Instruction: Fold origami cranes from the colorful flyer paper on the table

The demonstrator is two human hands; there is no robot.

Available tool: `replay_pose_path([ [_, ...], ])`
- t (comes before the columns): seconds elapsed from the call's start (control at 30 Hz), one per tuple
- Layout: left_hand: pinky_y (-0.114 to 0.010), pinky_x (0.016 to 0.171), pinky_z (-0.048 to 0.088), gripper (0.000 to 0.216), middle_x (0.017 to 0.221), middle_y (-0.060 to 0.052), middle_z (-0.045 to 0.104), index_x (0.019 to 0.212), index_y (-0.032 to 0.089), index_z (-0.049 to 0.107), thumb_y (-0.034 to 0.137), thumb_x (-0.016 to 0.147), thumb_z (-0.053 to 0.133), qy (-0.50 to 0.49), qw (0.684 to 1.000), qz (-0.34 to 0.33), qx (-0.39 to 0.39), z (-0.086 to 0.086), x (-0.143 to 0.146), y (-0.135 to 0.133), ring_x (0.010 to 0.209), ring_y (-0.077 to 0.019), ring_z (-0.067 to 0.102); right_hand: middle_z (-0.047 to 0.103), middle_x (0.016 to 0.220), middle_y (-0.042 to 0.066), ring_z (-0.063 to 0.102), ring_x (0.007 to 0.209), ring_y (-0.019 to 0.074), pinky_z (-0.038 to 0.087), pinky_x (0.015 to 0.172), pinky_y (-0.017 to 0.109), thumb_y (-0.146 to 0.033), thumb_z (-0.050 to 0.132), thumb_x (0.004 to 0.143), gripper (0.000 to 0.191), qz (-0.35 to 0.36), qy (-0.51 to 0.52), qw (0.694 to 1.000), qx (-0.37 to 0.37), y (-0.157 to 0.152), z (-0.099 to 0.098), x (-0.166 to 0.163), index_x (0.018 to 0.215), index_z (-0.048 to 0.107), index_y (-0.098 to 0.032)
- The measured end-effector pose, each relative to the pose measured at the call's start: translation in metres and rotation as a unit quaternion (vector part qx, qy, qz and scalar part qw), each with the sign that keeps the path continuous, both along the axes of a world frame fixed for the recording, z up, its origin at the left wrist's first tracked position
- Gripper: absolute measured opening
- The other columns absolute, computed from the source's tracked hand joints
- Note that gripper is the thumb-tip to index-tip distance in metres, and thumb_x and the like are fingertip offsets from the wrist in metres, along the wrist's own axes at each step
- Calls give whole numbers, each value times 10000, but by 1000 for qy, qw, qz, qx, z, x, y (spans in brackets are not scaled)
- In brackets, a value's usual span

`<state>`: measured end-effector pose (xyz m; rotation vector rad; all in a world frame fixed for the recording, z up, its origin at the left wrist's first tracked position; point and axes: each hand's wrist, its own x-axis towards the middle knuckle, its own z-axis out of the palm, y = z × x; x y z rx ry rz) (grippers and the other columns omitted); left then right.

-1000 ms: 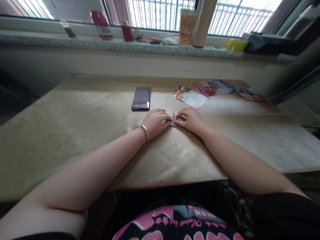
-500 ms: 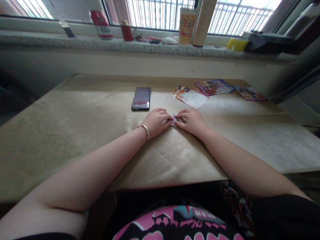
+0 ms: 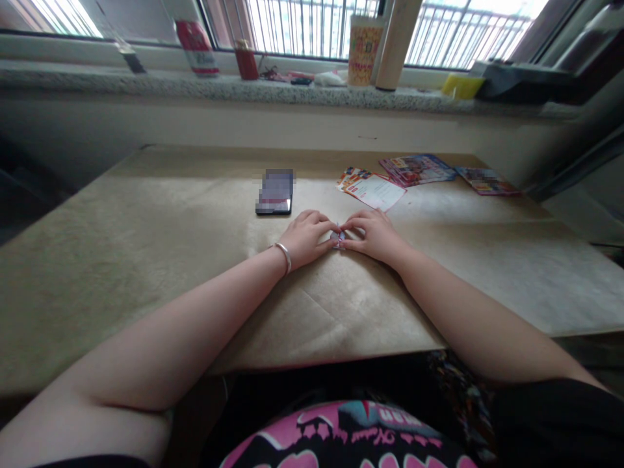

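Note:
A small piece of folded paper [image 3: 338, 241], white with pink and purple print, rests on the table between my two hands. My left hand [image 3: 308, 237] pinches its left side between thumb and fingers, a silver bangle on the wrist. From the other side, my right hand [image 3: 373, 235] grips it with thumb and index finger. The fingertips of both hands almost meet over the paper and cover much of it. Beyond my left hand lies a dark phone [image 3: 275, 193], its screen partly blurred out.
Past my right hand lie a white card [image 3: 375, 192] and colourful printed sheets [image 3: 419, 169], with another printed sheet [image 3: 487, 181] farther right. On the windowsill [image 3: 292, 94] stand a red can [image 3: 197, 49], a red bottle [image 3: 246, 62], a patterned cup [image 3: 364, 52] and a yellow object [image 3: 462, 86].
The upright part of the paper has gone lower between my fingertips. Both hands have shifted only slightly, and the fingertips are closer together.

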<state>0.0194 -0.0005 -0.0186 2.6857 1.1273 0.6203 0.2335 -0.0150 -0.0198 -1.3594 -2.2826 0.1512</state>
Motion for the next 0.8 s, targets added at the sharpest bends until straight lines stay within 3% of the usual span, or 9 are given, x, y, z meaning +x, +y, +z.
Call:
replay_pose_path([
  [0.33, -489, 1091, 343, 335, 1215, -53, 625, 1119, 284, 693, 485, 874, 585, 11, 1000, 24, -17, 1, 1, 0, 1233, -284, 470, 652, 1101, 83, 543, 1140, 307, 217, 1095, 610, -609, 678, 756, 418, -10, -20, 1000, -8, 1, 1, 0, 1022, 707, -287],
  [0.53, -476, 1090, 364, 280, 1226, -63, 651, 1066, 247, 719, 408, 850, 640, -19, 999, -8, 50, 0, -1, 3, 1258, -287, 492, 668, 1010, 82, 581, 1024, 275, 425, 927, 433, -575, 730, 721, 419, -12, 3, 1000, 1, 2, -1, -1, 966, 687, -238],
  [0.67, -458, 1078, 372, 170, 1065, -29, 725, 915, 243, 730, 348, 883, 600, -19, 993, -69, 98, 3, -4, 3, 1183, -246, 572, 686, 936, 59, 589, 969, 251, 441, 882, 382, -525, 746, 730, 332, 7, 1, 999, 38, -1, 3, -1, 880, 685, -235],
  [0.8, -489, 1083, 353, 183, 1083, -30, 733, 929, 238, 724, 312, 902, 559, 5, 993, -68, 97, 6, -6, 1, 1130, -239, 615, 712, 893, 43, 592, 947, 232, 441, 885, 363, -472, 724, 776, 238, 25, 0, 998, 61, -3, 7, 0, 834, 718, -242],
])
